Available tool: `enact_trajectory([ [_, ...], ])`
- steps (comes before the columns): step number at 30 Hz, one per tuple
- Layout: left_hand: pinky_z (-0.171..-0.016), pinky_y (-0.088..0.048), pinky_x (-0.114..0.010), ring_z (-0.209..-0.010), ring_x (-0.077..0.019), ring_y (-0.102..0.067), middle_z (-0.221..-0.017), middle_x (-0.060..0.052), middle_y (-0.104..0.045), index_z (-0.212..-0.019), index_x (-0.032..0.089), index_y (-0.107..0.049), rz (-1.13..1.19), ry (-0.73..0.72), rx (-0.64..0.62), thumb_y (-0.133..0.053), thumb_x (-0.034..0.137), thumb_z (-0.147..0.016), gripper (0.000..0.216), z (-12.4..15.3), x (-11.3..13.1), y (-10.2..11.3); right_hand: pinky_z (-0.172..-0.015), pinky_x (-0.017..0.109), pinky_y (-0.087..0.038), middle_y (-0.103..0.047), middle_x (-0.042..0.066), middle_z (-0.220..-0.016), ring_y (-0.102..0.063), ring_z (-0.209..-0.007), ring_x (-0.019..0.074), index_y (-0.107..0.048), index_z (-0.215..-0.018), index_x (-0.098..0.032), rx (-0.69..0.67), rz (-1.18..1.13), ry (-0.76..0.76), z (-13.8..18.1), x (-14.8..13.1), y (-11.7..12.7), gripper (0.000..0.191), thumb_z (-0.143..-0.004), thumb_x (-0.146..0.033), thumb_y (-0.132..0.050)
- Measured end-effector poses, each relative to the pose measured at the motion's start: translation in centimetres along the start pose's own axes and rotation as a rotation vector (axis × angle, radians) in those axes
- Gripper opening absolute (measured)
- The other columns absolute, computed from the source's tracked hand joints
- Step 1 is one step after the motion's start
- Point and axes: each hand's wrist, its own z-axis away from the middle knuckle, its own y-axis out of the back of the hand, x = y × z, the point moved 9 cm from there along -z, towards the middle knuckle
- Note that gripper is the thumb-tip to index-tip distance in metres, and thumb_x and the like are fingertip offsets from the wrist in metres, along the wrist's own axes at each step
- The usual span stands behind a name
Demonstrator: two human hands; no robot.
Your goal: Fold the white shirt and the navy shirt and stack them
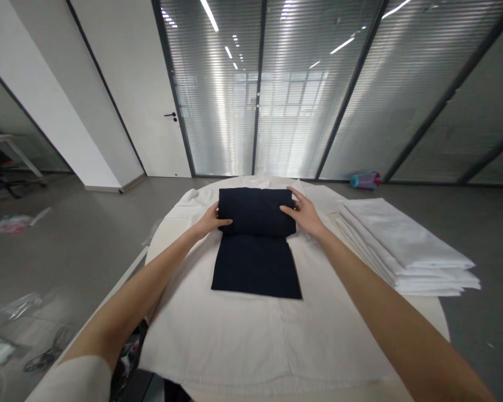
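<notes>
Your left hand and right hand press the two ends of the dark folded cloth, fingers laid flat on it rather than clenched around it. It lies mid-table on the white sheet, its far half doubled over into a thick fold. It looks soft, light and limp (likely to sag if lifted by one corner), so take it at both ends of the fold. A stack of white linens sits to the right.

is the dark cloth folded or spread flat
Partly folded. The far part of the dark cloth is doubled over toward the person, with the left hand and right hand at its ends; the near part lies flat.
</notes>
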Motion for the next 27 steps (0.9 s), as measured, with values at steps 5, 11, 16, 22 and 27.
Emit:
enact_trajectory([
  [5,-0.098,-0.052,-0.045,-0.111,-0.0328,-0.064,-0.120,-0.013,-0.069,-0.122,0.012,-0.062,-0.352,-0.208,-0.018,-0.081,0.043,-0.067,0.067,2.7,3.3,-0.6,-0.085,0.043,-0.055,-0.073,0.008,-0.095,-0.068,-0.092,0.0278,-0.069,-0.096,-0.019,-0.062,-0.021,0.105,4.4,-2.6,0.9,0.042,-0.070,-0.051,-0.077],
  [11,-0.095,-0.050,-0.039,-0.106,-0.0246,-0.063,-0.114,-0.011,-0.066,-0.117,0.019,-0.064,-0.742,-0.529,-0.385,-0.055,0.020,-0.091,0.028,8.7,8.3,-5.0,-0.094,0.042,-0.050,-0.072,0.006,-0.110,-0.066,-0.104,0.0238,-0.065,-0.097,-0.025,-0.322,0.218,0.351,11.8,-6.9,-0.1,0.018,-0.081,-0.017,-0.062],
  [16,-0.097,-0.050,-0.038,-0.111,-0.0216,-0.061,-0.118,-0.008,-0.066,-0.114,0.022,-0.067,-0.988,-0.583,-0.393,-0.043,-0.003,-0.084,0.046,11.6,6.9,-4.8,-0.104,0.045,-0.044,-0.066,0.005,-0.125,-0.057,-0.121,0.0221,-0.067,-0.102,-0.024,-0.504,0.517,0.436,16.9,-6.0,-1.9,0.052,-0.068,0.006,-0.041],
  [22,-0.098,-0.051,-0.040,-0.110,-0.0217,-0.065,-0.119,-0.007,-0.069,-0.113,0.020,-0.069,-1.002,-0.520,-0.369,-0.041,-0.002,-0.085,0.046,12.0,9.2,-5.0,-0.102,0.044,-0.045,-0.071,0.004,-0.117,-0.060,-0.115,0.0207,-0.071,-0.098,-0.026,-0.512,0.495,0.463,16.2,-8.3,-2.8,0.041,-0.084,0.000,-0.041],
  [27,-0.106,-0.047,-0.043,-0.123,-0.0250,-0.060,-0.127,-0.012,-0.068,-0.122,0.017,-0.066,-0.908,-0.457,-0.192,-0.044,0.023,-0.100,0.032,10.6,11.9,-8.0,-0.107,0.046,-0.042,-0.067,0.007,-0.127,-0.058,-0.122,0.0229,-0.065,-0.121,-0.025,-0.301,0.501,0.407,12.3,-10.2,-5.3,0.031,-0.102,-0.029,-0.040],
])
